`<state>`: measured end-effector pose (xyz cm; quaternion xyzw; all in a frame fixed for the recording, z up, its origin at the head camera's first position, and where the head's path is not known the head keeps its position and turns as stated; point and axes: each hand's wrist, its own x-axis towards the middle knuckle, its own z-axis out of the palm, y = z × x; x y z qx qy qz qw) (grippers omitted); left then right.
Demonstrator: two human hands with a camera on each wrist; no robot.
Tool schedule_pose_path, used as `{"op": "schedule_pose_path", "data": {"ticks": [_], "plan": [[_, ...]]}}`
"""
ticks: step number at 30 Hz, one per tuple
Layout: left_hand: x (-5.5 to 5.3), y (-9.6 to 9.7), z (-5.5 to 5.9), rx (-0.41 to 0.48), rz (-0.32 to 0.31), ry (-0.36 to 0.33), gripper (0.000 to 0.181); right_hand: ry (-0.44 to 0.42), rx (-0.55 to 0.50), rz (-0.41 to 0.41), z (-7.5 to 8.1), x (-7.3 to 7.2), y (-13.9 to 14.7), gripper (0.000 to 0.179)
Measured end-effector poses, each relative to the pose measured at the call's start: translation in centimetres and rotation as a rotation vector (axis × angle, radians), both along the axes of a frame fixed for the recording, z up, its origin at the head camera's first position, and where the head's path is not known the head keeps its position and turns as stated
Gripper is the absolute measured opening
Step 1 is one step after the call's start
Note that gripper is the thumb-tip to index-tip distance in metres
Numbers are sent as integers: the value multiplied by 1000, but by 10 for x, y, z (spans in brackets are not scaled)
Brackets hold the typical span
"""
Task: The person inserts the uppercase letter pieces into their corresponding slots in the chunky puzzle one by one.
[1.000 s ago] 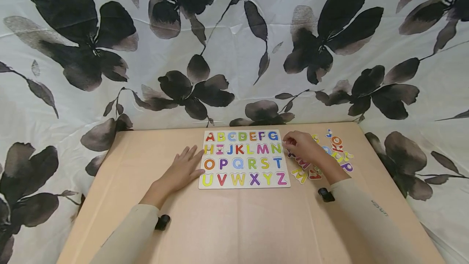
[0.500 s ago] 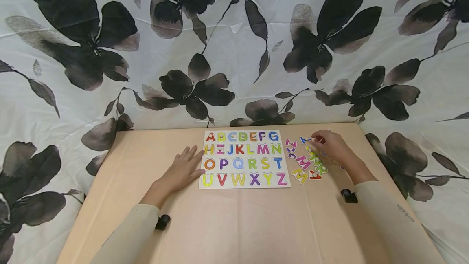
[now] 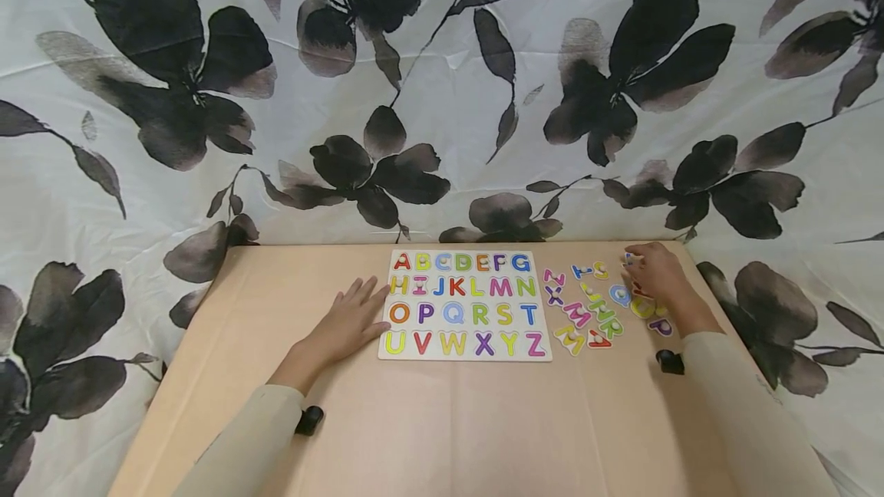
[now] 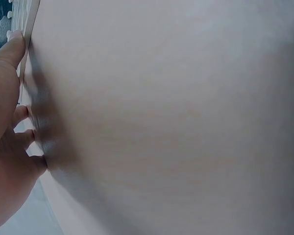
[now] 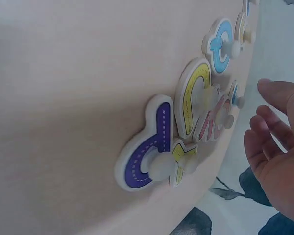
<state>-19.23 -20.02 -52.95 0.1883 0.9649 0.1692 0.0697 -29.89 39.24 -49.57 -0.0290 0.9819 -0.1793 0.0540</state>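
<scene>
Reaching over loose letters [image 3: 576,315] near the table's [image 3: 483,420] far right corner: right hand [image 3: 656,271], thumb parted from loosely bent fingers, nothing seen held. Nearest its fingertips is a blue piece [image 5: 234,94], mostly hidden. Left hand [image 3: 354,320] has fingers spread, gripping nothing, touching the left side of the letter board [image 3: 470,345], which lies against no other edge. Step in hand, I judge: choosing a loose letter. Next move likely calls for a pinch on the knob [image 5: 240,102] without nudging close neighbours. Far and right edges run near the right hand; wider room lies on the board's near side.
</scene>
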Motion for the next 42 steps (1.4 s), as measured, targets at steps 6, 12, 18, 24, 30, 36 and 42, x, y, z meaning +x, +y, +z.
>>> {"op": "schedule_pose_path", "data": {"ticks": [6, 12, 18, 24, 30, 36, 42], "plan": [[0, 0, 2, 5, 7, -19, 73, -8, 38, -37, -4, -13, 2, 35], [-1, 1, 4, -1, 9, -26, 74, -47, 56, -87, -6, -19, -4, 27], [0, 3, 5, 6, 7, -22, 74, -90, 36, -135, -9, -17, -4, 24], [0, 2, 6, 3, 14, -22, 74, -90, -3, -160, -10, -16, -6, 21], [0, 2, 5, 5, 17, -31, 74, -7, -34, -153, -7, -12, -10, 21], [0, 2, 5, -2, 14, -25, 74, 52, -83, -102, 0, -2, -25, 23], [0, 2, 5, -4, 16, -39, 74, 116, -94, -3, 8, 11, -47, 21]]}}
